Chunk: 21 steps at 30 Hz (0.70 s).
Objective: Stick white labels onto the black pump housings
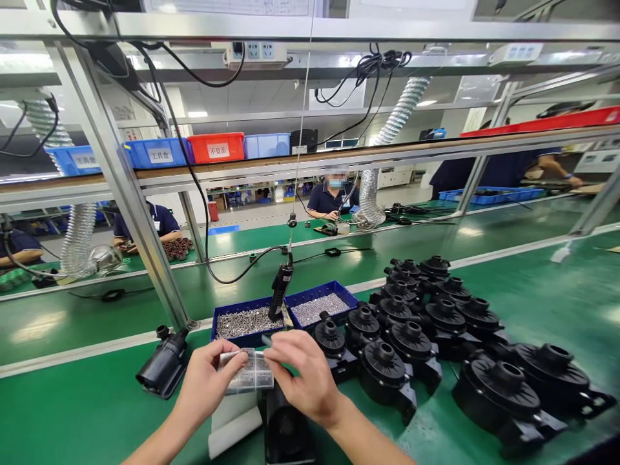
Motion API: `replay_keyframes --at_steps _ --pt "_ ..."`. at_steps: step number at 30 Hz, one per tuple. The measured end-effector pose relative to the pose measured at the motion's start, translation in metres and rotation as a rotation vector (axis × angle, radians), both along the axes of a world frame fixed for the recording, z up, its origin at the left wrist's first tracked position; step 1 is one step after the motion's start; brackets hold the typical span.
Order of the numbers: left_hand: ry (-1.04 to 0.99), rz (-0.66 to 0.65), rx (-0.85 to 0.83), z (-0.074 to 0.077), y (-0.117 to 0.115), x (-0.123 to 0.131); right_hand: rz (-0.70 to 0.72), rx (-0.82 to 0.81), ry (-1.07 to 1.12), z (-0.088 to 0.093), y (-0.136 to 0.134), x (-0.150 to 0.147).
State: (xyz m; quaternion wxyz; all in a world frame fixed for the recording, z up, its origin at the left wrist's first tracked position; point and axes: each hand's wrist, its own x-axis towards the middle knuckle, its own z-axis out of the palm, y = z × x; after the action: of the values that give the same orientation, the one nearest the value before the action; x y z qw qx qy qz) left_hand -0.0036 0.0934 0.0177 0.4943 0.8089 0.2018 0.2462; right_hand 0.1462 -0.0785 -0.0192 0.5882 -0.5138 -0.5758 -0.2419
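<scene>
Two bare hands meet over a smooth green worktop [62, 413]. The left hand [213, 374] has thumb and fingers closed on a thin, glossy label sheet [249, 374], printed in a grid of small rectangles and held up in front of the body. The right hand [305, 374], fingers bent, lies at the sheet's right edge; a small greyish piece shows at its fingertips, but whether they grip it cannot be told. Below are a dark moulded unit [287, 429], partly covered by the right hand, and, beside it, a pale rolled sheet [236, 433]. To the right stand many black round housings [385, 369], each disc-like with a short raised tube. At left lies a ribbed black cylindrical part [165, 363].

Containers: one shallow blue tray [214, 326] holds loose, shiny metal screws [245, 321]; a second blue tray [335, 285] holds fine silvery pieces [320, 310]. A black electric screwdriver [281, 287] hangs upright, slightly tilted, over the screws.
</scene>
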Motion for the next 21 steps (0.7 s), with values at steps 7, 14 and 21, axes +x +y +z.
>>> replay_keyframes --at_steps 7,14,21 --pt "-0.03 -0.11 -0.113 -0.003 -0.004 0.001 0.235 -0.044 0.392 -0.009 0.008 -0.01" --pt "-0.13 -0.074 -0.223 -0.003 -0.008 0.003 0.223 -0.017 0.38 -0.011 0.013 -0.009" --pt "-0.143 -0.055 -0.128 -0.009 -0.009 0.003 0.158 -0.063 0.02 -0.007 0.004 -0.013"
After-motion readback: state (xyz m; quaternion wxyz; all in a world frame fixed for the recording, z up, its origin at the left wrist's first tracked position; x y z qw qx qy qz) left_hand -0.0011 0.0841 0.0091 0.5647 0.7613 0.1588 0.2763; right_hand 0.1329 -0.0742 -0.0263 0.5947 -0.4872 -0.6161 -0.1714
